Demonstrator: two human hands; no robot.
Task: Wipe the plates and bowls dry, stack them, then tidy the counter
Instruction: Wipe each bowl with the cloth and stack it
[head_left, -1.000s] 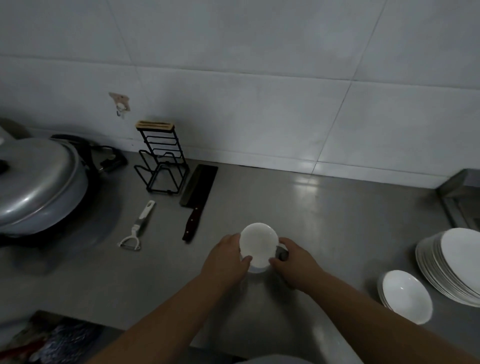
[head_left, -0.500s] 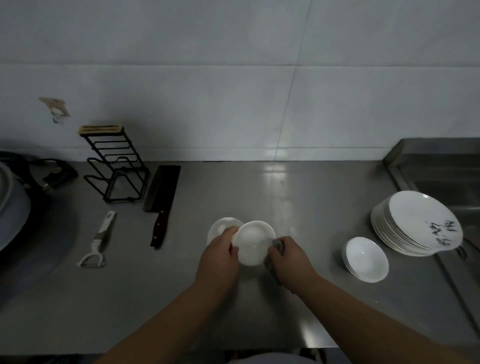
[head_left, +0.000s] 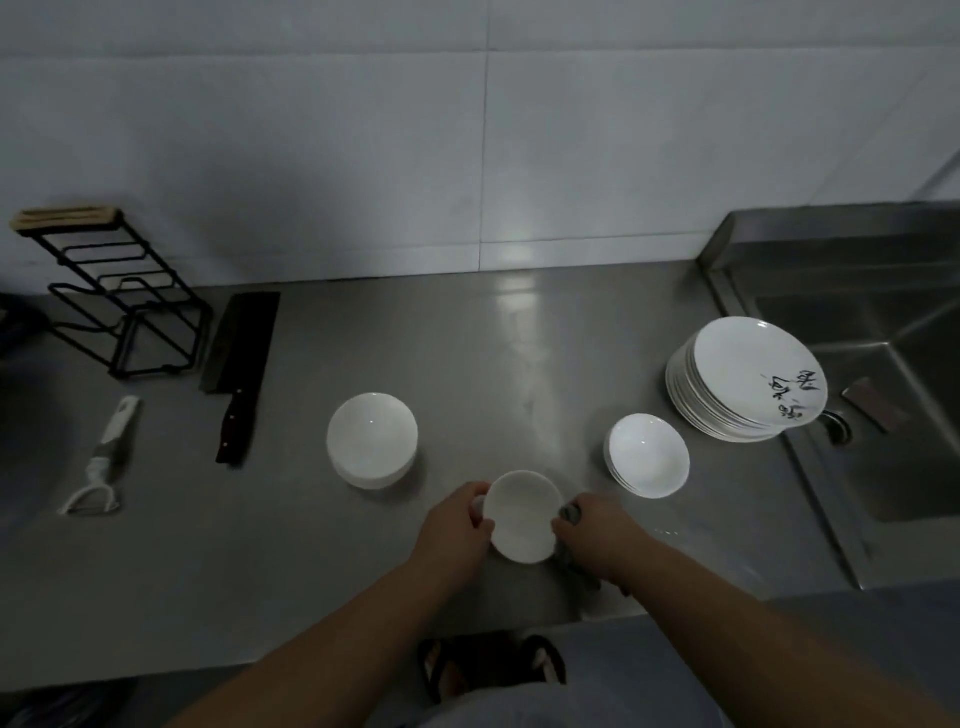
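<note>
I see small bowl (head_left: 524, 517) now clear of the left bowl stack (head_left: 371, 439) it overlapped a moment ago, near the counter's (head_left: 493, 364) front edge, left hand (head_left: 457, 527) curled round its rim, right hand (head_left: 600, 530) still pinching grey cloth (head_left: 571, 514) against it

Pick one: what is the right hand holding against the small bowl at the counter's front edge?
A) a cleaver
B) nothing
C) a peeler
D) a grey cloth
D: the right hand grips a grey cloth, bunched between its fingers and the side of the small white bowl. The left hand holds the bowl's opposite rim.
</note>
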